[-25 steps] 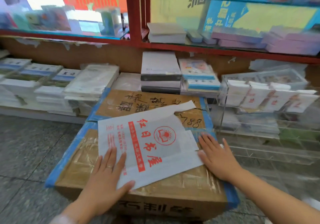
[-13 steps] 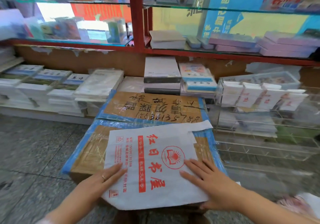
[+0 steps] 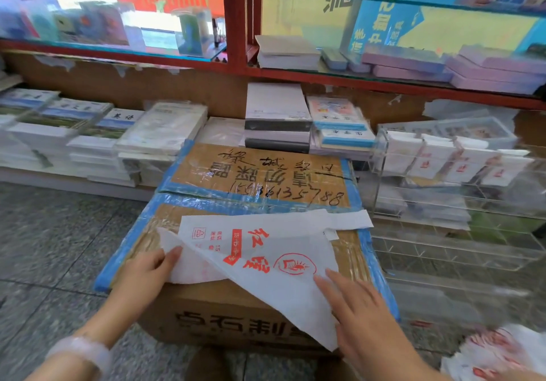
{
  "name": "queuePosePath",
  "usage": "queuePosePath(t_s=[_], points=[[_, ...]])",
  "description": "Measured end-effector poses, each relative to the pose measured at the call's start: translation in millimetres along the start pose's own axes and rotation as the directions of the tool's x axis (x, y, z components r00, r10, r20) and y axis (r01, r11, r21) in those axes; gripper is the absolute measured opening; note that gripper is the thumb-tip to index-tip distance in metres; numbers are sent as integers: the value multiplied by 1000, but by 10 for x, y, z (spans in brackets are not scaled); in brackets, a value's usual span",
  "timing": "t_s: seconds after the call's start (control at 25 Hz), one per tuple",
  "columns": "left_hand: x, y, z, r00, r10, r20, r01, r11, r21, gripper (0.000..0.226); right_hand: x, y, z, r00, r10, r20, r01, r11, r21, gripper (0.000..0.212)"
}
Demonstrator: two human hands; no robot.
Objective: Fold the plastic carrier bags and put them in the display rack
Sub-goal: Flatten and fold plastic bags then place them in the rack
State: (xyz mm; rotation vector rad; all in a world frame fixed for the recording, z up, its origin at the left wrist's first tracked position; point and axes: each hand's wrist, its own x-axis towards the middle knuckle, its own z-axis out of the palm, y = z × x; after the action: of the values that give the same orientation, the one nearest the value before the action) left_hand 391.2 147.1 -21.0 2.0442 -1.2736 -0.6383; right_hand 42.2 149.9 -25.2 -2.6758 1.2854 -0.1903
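Folding under way: white plastic carrier bag (image 3: 260, 250) with red print, lying on near half of taped cardboard box (image 3: 257, 171), near-right corner overhanging box front.

Left hand (image 3: 141, 277): thumb and fingers pinched on turned-up near-left edge, unprinted side showing, fold line running diagonally toward near right. Right hand (image 3: 363, 315): flat, fingers spread, pressing near-right part of bag; holding nothing.

Advised handling, as judgement: keep right palm down as anchor; carry lifted edge across in one low sweep; align edges before creasing; smooth from fold outward to expel air, thin film likely to slide on glossy tape.

Materials: bag thin, limp, slightly translucent, handle strip (image 3: 351, 219) trailing at far right. Box brown corrugated, blue tape borders under clear wrinkled tape, black handwriting on far flap. Display rack (image 3: 381, 171): clear acrylic, tiered compartments, right of box; upper far row holding folded white bags (image 3: 455, 159), nearer lower tiers seemingly vacant. Loose heap of further bags (image 3: 499, 354) at near right, blurred. Floor (image 3: 59, 247) grey speckled stone.
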Motion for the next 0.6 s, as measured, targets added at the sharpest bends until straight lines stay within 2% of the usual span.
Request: queuePosePath(t_s=[0.08,0.12,0.16,0.2,0.28,0.36,0.4,0.52,0.56,0.6], points=[[67,9,27,999,-12,-35,12,1000,1,47,74,17,-264,997,13,-73,-6,996,90,114],[100,21,36,999,-18,-48,18,1000,4,47,114,23,-412,999,16,-32,-13,994,110,97],[114,40,45,997,-13,-74,15,1000,21,47,83,61,-504,997,-11,74,-1,987,160,87],[123,50,54,995,-1,-104,5,999,44,47,59,128,-535,990,-61,129,39,985,168,85],[147,73,53,992,3,-125,2,999,37,46,124,386,-513,984,-175,45,177,983,-56,104],[176,64,50,994,8,-113,-5,1000,26,45,252,593,-425,995,-103,16,104,981,-163,119],[194,44,55,994,15,-108,-12,999,31,46,342,612,-386,995,-100,-7,98,982,-164,118],[218,3,53,996,23,-83,-18,998,62,47,638,423,-219,983,-179,-45,178,983,-34,92],[224,-9,55,997,17,-79,-11,997,75,48,715,324,-162,975,-210,-80,213,977,33,85],[227,-4,56,997,17,-78,-10,996,87,49,763,222,-146,977,-180,-112,196,967,165,74]])
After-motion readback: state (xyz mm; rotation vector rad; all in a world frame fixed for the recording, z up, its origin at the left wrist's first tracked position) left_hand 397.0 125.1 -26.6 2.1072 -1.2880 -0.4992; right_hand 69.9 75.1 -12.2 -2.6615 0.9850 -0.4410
